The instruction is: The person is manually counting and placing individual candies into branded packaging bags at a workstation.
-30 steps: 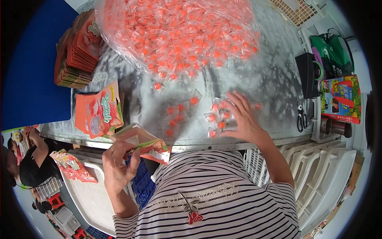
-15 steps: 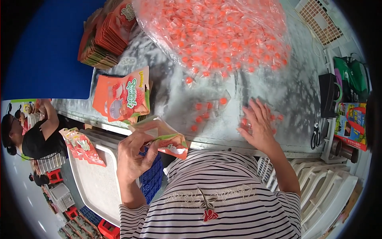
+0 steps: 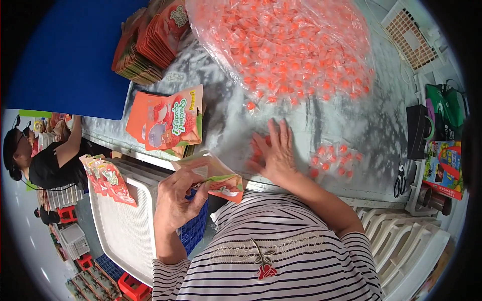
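My left hand (image 3: pixel 181 200) pinches an opened candy pouch (image 3: pixel 226 185), red and green, just off the table's front edge. On the tabletop my right hand (image 3: pixel 277 155) lies with fingers spread over a few wrapped red candies (image 3: pixel 257 146), which it partly hides. To its right is a loose group of clear-wrapped red candies (image 3: pixel 334 159). A large clear plastic bag (image 3: pixel 286 55) full of the same candies spreads across the back of the table. Left of it, a small pile of flat pouches (image 3: pixel 173 120) lies near the front edge.
Tall stacks of pouches (image 3: pixel 155 42) stand beside a blue board (image 3: pixel 65 55) at the back left. A filled pouch (image 3: pixel 113 180) rests on a white tray (image 3: pixel 125 226). Scissors (image 3: pixel 399 181) lie at the right. A co-worker (image 3: pixel 45 155) is at far left.
My right hand has moved left from the right-hand candy group onto the other candies. The left hand still holds the pouch, and the view has shifted slightly.
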The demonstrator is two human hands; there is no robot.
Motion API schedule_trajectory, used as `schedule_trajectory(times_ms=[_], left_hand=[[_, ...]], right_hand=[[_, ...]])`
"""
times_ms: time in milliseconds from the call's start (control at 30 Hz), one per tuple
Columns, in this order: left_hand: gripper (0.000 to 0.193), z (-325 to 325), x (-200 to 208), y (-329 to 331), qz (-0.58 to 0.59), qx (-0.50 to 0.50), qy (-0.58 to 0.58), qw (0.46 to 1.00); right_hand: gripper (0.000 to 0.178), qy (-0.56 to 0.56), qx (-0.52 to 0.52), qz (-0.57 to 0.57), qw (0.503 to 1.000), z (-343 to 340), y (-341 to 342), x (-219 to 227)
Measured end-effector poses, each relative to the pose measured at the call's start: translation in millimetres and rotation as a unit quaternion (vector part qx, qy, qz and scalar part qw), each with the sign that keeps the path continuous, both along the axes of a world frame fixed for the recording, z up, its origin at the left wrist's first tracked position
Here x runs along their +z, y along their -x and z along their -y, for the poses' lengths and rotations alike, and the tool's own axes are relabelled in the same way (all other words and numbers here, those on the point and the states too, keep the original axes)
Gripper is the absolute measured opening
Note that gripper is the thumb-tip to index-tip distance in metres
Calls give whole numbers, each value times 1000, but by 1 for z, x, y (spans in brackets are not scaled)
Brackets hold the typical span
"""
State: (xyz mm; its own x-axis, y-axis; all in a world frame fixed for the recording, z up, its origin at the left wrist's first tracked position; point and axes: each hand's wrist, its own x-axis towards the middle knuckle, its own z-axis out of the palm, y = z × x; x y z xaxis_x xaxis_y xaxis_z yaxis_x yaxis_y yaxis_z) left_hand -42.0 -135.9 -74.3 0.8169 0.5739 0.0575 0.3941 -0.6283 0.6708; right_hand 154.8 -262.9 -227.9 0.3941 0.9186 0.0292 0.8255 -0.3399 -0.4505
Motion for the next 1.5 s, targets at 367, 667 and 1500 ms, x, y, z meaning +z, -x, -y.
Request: schedule_trajectory(times_ms=[367, 667, 1500], left_hand=[[11, -4, 2, -18, 10, -40, -25, 999], [11, 1, 1, -41, 5, -106, -70, 992], [18, 7, -7, -90, 62, -326, -25, 943]], right_hand=[[46, -148, 127, 149, 969, 36, -21, -15], [39, -152, 3, -156, 976, 49, -52, 53], [18, 16, 52, -226, 973, 10, -55, 165]])
